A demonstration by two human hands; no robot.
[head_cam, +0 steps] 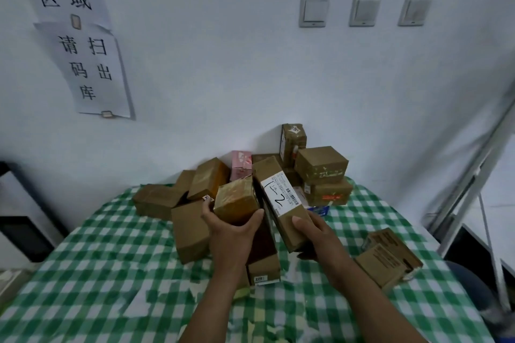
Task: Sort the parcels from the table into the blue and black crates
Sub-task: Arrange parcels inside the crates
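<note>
Centrally, the left hand (231, 234) grips a small taped brown box (237, 202) from below, with its thumb up the box's right side and its fingers curled round the left. Just beside it the right hand (317, 237) holds a long brown parcel (278, 198) by its near end. The thumb presses on the top face below a white label bearing handwritten marks and a barcode. This parcel tilts up and away toward the wall. Whether the two held parcels touch cannot be told.

Under the hands lies a low box (263, 270) with a white sticker on its near end. A plain brown box (189, 231) rests just to the left. Behind them a pile of parcels (320, 167) leans against the wall (223, 64), a pink box (241, 167) among them. Two printed brown boxes (390, 256) sit close to the right edge of the table (111, 273). Wide stretches of its green checked cloth show at the near left and around the forearms.
</note>
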